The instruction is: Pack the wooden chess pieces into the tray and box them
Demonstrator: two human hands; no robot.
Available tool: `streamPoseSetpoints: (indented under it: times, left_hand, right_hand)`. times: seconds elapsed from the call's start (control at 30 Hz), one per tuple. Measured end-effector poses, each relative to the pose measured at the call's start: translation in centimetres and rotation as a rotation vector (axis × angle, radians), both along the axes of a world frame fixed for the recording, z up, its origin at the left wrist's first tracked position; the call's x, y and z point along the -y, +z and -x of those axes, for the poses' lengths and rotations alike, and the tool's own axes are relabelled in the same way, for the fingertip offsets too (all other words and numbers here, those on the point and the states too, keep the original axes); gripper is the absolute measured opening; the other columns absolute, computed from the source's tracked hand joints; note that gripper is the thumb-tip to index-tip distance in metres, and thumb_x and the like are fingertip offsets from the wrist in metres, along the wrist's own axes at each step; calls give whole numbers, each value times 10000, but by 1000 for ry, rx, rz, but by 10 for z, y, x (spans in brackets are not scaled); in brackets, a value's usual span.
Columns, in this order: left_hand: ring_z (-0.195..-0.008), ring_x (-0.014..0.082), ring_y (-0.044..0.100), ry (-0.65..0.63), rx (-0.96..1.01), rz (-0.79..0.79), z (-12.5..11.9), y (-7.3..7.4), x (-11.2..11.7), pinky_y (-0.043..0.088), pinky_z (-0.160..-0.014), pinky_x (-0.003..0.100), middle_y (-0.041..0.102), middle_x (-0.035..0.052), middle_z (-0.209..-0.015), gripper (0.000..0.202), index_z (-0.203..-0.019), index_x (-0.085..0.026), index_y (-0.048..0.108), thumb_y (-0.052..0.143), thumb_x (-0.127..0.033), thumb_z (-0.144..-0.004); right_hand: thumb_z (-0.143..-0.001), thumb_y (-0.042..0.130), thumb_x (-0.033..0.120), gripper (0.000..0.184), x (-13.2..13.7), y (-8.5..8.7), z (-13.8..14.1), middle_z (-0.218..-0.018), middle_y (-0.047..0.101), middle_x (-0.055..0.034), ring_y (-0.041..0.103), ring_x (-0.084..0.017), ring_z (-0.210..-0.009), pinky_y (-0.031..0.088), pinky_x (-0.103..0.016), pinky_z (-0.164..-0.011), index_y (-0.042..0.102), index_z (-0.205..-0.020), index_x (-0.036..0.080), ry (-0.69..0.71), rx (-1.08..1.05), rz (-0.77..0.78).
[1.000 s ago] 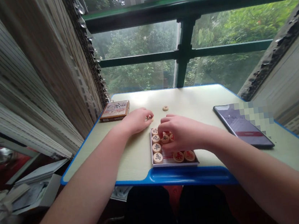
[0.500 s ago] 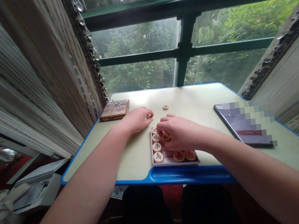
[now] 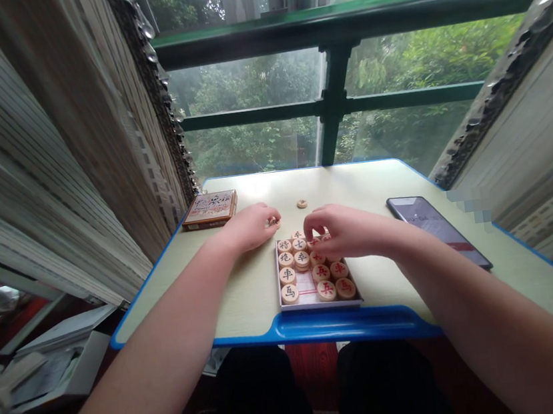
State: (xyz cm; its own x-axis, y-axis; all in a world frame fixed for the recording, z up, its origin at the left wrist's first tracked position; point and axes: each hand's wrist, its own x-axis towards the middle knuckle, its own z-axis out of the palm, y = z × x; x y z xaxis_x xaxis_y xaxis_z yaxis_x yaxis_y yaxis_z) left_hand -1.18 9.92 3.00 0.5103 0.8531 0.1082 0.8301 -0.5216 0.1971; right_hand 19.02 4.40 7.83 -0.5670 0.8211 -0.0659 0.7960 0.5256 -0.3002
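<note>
A shallow open box (image 3: 300,286) of Chinese chess pieces sits near the table's front edge. Black-marked pieces (image 3: 287,275) line its left side, and red-marked pieces (image 3: 339,270) fill the right columns. Near the middle, one black-marked piece (image 3: 301,257) rests on top of another. My left hand (image 3: 255,226) lies on the table beyond the box's left corner, fingers closed around a small Chinese chess piece (image 3: 274,221). Over the box's far right part hovers my right hand (image 3: 342,229), thumb and index finger apart, covering some red pieces. A single chess piece (image 3: 302,204) lies farther back.
The patterned box lid (image 3: 209,208) lies at the table's far left. At the right is a dark phone or tablet (image 3: 435,231), partly blurred out. The blue-edged table (image 3: 246,291) stands against a window, with curtains (image 3: 69,125) on both sides.
My right hand has moved from the black-marked piece in the box toward the far right, uncovering the stacked pieces. My left hand stays by its chess piece. The camera view has shifted slightly.
</note>
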Motion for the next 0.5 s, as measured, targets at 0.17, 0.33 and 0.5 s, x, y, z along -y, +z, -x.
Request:
streamPoseSetpoints:
  times: [0.17,0.33,0.5]
  left_hand:
    - [-859,207,607,-11,33,-19,0,-1,0,458,-770,309,654,63,-957,260,-967,-199,678,497,-298,-809]
    - [-781,160,595,-51,296,-24,-2,5,4,483,-715,287,660,56,-955,241,-967,-177,666,570,-279,-771]
    - [-744,134,590,-82,554,-42,-4,16,11,493,-631,254,674,55,-950,303,-1008,-163,630,638,-256,-720]
  right_hand:
    - [-696,557,207,150,-6,-4,0,-751,640,-26,524,-135,-640,343,-230,-542,666,-797,191,-65,-36,12]
    - [-743,528,204,166,-17,-8,-2,-735,635,-31,514,-124,-619,338,-239,-551,676,-807,168,-290,-212,-184]
    - [-759,558,241,155,-20,-8,-4,-750,660,-46,539,-130,-625,367,-246,-549,682,-794,154,-322,-359,-159]
